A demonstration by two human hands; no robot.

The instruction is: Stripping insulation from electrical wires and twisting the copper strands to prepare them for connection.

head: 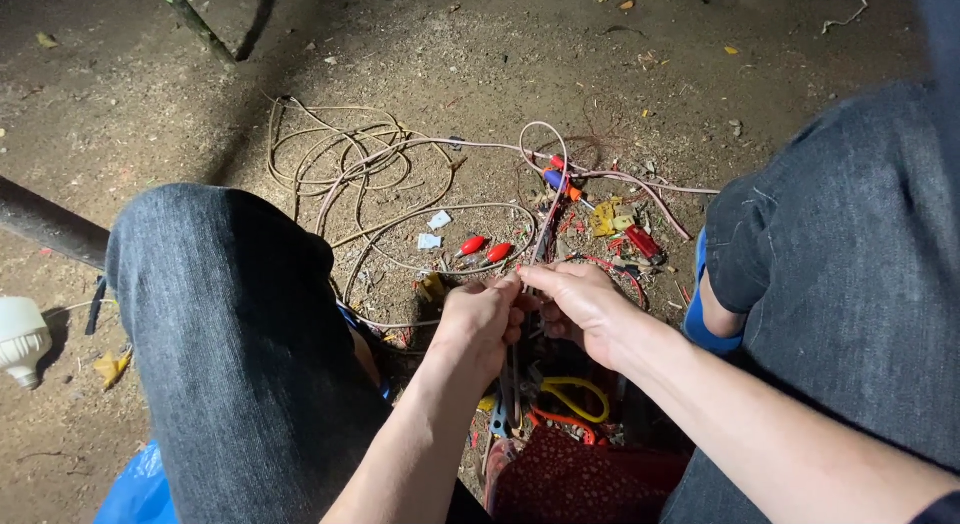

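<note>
— So why are both hands bunched together like that?
— The left hand (480, 319) and right hand (575, 304) pinch one pale wire (545, 229) between the knees, fingertips touching, wrists bent inward. It runs off to loose coils (350, 159) on the dirt, beside red clips (485, 250)

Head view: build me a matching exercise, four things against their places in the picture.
Things:
1. white bulb
2. coiled pale wire
3. yellow-handled tool
4. red clips

Places:
A. on the dirt just beyond the two hands
B. far left edge, on the ground
C. below the right hand, toward the person
D. upper middle, spread on the dirt

Pairs: 1-B, 2-D, 3-C, 4-A
</note>
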